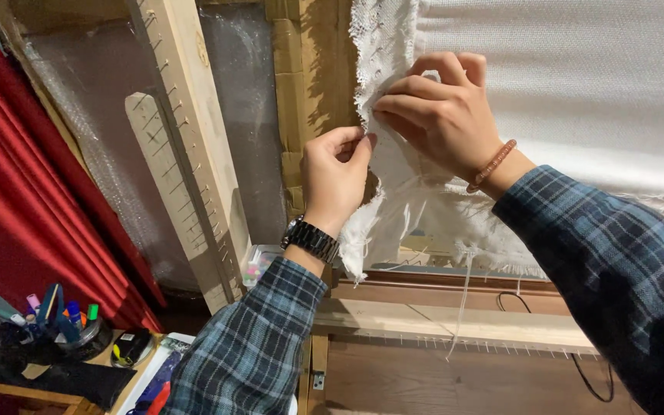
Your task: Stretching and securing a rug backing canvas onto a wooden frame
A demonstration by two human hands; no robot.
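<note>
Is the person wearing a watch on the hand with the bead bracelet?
No, the dark wristwatch sits on the left hand, while the bead bracelet circles the right hand, which presses the white woven cloth.

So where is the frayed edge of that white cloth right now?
The white cloth's frayed edge is at upper centre of the head view, pinched between the left hand and right hand, against the wooden frame.

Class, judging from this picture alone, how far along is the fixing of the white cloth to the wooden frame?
Done: the white cloth already hangs across the wooden frame above. In hand: the left hand and right hand pinch its frayed edge at the upright. Left: the ragged lower corner hangs loose below.
</note>
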